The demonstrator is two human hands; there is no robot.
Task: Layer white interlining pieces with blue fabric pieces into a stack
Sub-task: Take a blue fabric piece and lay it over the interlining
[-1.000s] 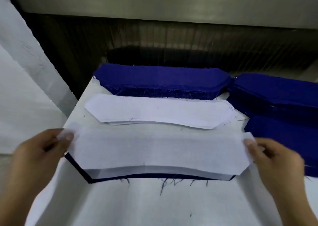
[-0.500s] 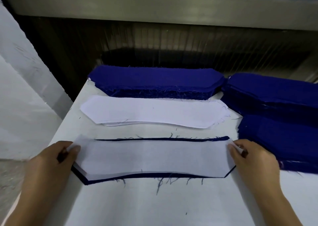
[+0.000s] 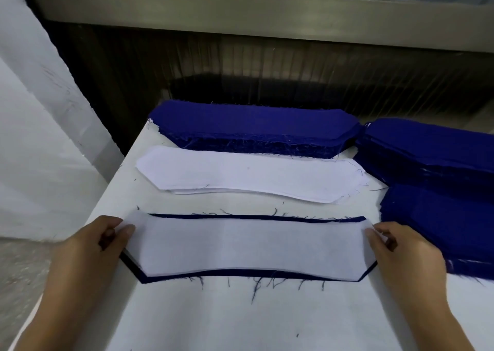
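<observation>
Item: white interlining piece (image 3: 248, 246), laid on blue fabric piece (image 3: 256, 272), toward the near edge of the worktop (image 3: 240, 318). Left hand (image 3: 91, 246) and right hand (image 3: 406, 254) each pinch one end; whether the blue is pinched too is unclear. Risk: uneven release skews the layer.

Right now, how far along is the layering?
Started: a blue piece lies in front. In hand: left hand and right hand pinch the ends of a white piece laid over it, blue showing along both long edges. Left: the white pile and blue pile behind hold more.
</observation>
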